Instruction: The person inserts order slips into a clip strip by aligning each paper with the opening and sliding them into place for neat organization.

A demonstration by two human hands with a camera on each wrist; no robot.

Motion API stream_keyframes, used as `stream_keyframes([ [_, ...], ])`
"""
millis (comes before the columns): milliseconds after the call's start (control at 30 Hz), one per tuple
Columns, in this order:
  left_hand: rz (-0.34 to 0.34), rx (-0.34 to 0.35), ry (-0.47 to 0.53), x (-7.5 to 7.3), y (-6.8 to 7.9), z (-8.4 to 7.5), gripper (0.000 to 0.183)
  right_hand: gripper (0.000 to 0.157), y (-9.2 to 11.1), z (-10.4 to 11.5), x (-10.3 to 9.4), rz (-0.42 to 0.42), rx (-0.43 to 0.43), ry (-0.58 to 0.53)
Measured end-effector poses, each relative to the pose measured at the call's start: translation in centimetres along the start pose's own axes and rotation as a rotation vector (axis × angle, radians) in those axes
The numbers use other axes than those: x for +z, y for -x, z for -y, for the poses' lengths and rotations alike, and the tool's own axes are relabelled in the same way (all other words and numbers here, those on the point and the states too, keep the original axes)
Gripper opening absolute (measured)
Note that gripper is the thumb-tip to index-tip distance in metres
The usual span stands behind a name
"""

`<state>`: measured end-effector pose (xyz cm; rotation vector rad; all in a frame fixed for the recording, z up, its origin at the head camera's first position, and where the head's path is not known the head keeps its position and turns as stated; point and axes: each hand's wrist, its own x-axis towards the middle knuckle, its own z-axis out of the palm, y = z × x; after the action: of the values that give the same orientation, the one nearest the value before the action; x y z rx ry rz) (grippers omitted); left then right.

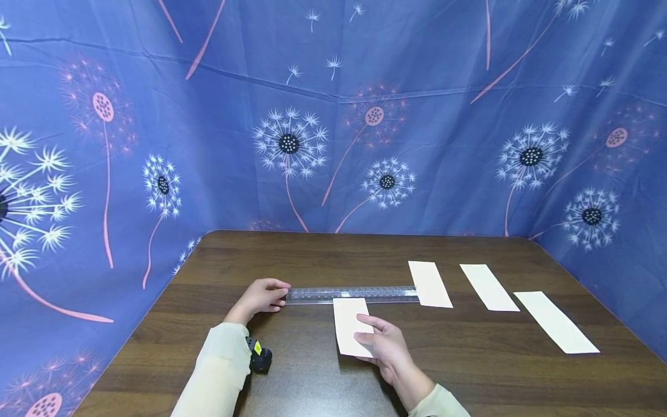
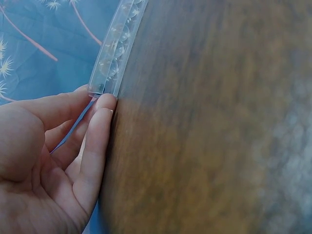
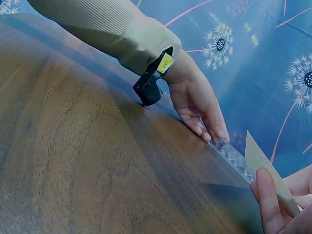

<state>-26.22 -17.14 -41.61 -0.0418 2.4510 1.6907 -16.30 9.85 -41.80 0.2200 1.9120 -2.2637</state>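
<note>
Blue cloth, dandelion-printed, hanging behind brown wood-grain table.

The wood-grained worktop is brown; beyond its far edge the blue cloth shows white and pink dandelions. The paper cards are white, the plastic strip clear, the sleeves cream.

We see a strip of clear, glossy plastic, smooth along its edge, and a matt, smooth paper card; the loose cards look like the same paper. We find brown wood grain with a sheen on the table, soft matt cloth in the backdrop, ribbed fabric in the sleeve, and black plastic on the wrist camera.
</note>
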Motion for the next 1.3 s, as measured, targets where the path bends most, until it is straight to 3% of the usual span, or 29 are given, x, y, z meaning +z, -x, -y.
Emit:
stream_keyframes([
  [1300,-0.004,-0.002,0.006,0.0,0.0,0.2,0.020,0.049,-0.1,-0.6,2.4,0.044,-0.008,-0.031],
])
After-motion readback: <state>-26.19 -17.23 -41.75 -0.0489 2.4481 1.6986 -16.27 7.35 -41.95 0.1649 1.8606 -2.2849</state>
